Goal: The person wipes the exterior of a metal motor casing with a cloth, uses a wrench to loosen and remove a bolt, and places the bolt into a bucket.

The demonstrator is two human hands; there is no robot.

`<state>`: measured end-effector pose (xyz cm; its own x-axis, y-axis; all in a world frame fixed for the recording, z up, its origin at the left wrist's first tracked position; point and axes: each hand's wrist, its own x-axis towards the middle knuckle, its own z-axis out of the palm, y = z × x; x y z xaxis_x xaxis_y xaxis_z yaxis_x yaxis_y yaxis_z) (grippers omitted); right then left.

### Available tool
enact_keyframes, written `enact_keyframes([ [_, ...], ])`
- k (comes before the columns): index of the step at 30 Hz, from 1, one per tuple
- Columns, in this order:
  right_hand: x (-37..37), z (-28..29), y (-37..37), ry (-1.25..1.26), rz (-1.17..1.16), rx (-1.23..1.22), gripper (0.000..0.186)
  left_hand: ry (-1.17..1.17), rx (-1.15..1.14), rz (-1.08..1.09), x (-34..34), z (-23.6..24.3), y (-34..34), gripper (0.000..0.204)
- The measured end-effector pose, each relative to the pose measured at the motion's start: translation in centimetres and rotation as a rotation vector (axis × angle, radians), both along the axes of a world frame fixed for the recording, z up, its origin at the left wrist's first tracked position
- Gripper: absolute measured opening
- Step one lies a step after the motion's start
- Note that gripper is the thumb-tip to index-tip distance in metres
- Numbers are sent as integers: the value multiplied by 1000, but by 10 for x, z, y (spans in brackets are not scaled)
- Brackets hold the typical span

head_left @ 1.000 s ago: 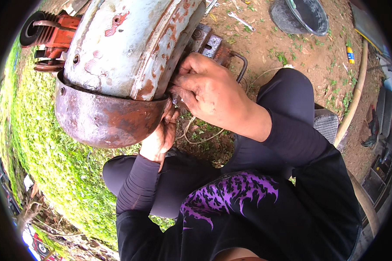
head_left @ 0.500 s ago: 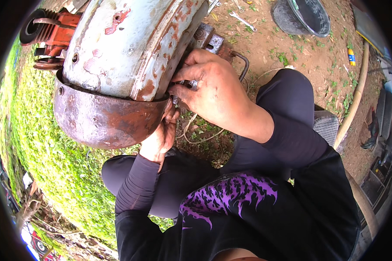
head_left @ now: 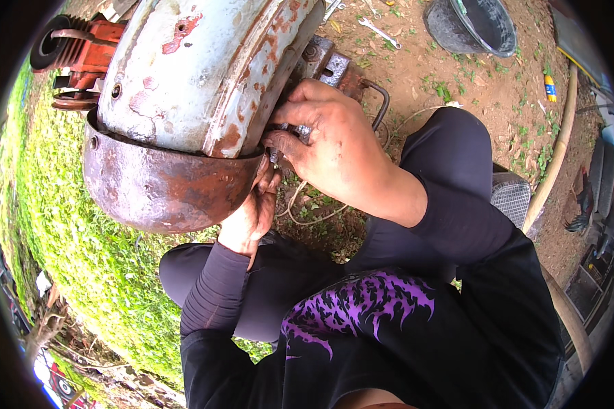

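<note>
A worn grey metal cylinder (head_left: 184,75) with chipped paint and rust patches fills the upper left. Around its near end sits a rusty, rounded metal cap (head_left: 170,184). My right hand (head_left: 327,129) is closed at the right side of the cylinder, its thumb and fingers pinched by a small dark metal part that I cannot make out. Below it, my left hand (head_left: 256,211) reaches up beside the cap's edge. Its fingers are bent round something small, mostly hidden behind the cap. A metal bracket (head_left: 334,68) with holes projects just beyond my right hand.
An orange fitting with a ribbed black part (head_left: 82,54) juts from the cylinder's left. A wrench (head_left: 380,33) lies on the dirt near a black bucket (head_left: 471,27). A thin cord (head_left: 314,217) runs over the ground below my hands. A long wooden pole (head_left: 559,143) curves along the right.
My right hand's knuckles and wrist have shifted very slightly. My left hand and the cylinder look almost the same as before.
</note>
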<state>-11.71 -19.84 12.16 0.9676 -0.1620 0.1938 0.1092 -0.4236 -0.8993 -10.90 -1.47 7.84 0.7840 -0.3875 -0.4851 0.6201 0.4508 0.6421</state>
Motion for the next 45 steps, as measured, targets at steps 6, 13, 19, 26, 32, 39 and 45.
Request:
enact_keyframes([
  [6,1,0,-1,-69,15,22,20,76,-72,27,2,4,-4,22],
  [13,-1,-1,-1,-85,7,-38,19,81,-91,57,2,1,-3,20],
  [19,-2,-3,0,-83,45,-162,21,93,-93,61,2,-1,-1,19],
  [26,0,-3,-2,-46,25,-9,21,57,-84,39,2,-3,2,15],
  [32,3,-5,0,-158,-16,-27,19,100,-6,81,-1,0,-2,18],
  [39,3,-5,-3,-164,33,-37,13,58,-17,83,-2,-1,-6,18],
  [45,7,0,-7,-140,90,-17,12,80,-78,112,-3,-4,-3,22],
])
